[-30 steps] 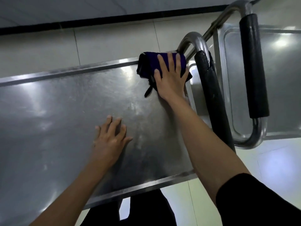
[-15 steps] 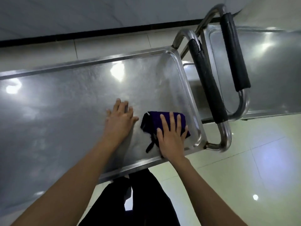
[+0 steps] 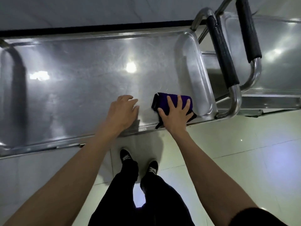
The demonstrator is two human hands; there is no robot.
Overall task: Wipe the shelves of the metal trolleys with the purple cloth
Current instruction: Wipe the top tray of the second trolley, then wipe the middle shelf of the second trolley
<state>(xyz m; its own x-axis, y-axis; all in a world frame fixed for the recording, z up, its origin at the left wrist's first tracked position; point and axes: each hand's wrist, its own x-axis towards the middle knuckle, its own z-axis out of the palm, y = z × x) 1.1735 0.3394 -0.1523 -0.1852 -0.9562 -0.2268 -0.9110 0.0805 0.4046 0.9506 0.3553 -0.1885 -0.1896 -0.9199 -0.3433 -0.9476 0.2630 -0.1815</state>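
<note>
Purple cloth (image 3: 172, 101), folded into a thick pad, lies flat under the right hand (image 3: 175, 114), whose fingers are spread straight across it, pressing it down near the front right corner of the trolley's top shelf (image 3: 81, 75). Just beside it, the left hand (image 3: 121, 111) rests on the bare steel with its fingers loosely bent, holding nothing. The shelf is shiny metal with a raised rim, and ceiling lights glare off it. Beyond its right end stands a black-padded handle (image 3: 222, 53), and against that a second trolley (image 3: 280, 46) with its own padded handle (image 3: 248, 28). Below, black shoes (image 3: 125, 156) stand on pale floor tiles (image 3: 236, 152).
</note>
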